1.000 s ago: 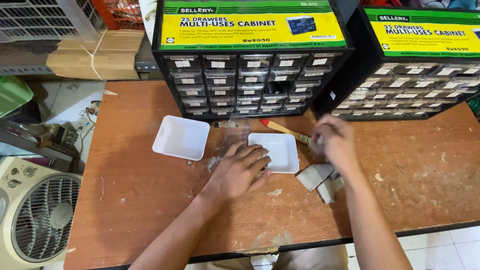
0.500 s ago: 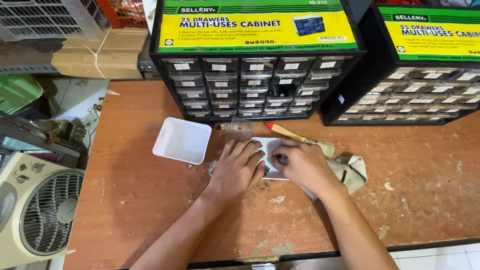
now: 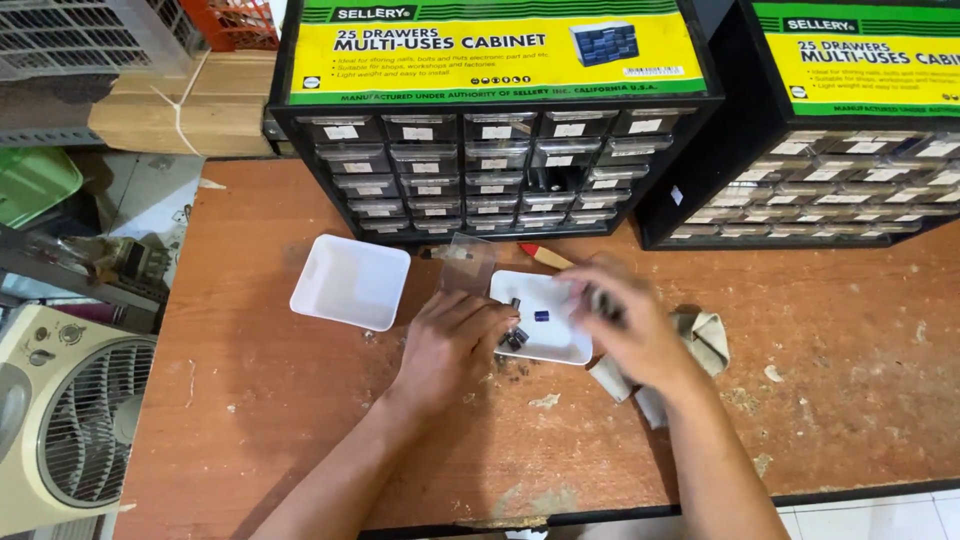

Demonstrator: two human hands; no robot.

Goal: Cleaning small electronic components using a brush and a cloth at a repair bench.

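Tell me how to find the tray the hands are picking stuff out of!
Look at the wooden table, just below the middle drawer cabinet. Two white trays sit there; it is the right tray, between both hands, holding small dark parts, while the left tray looks empty.

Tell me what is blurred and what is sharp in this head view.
Head view: the right hand is smeared by motion blur over the white tray; the left hand, the empty white tray and the drawer cabinet are sharp; lighting is even, with soft shadows on the wooden table.
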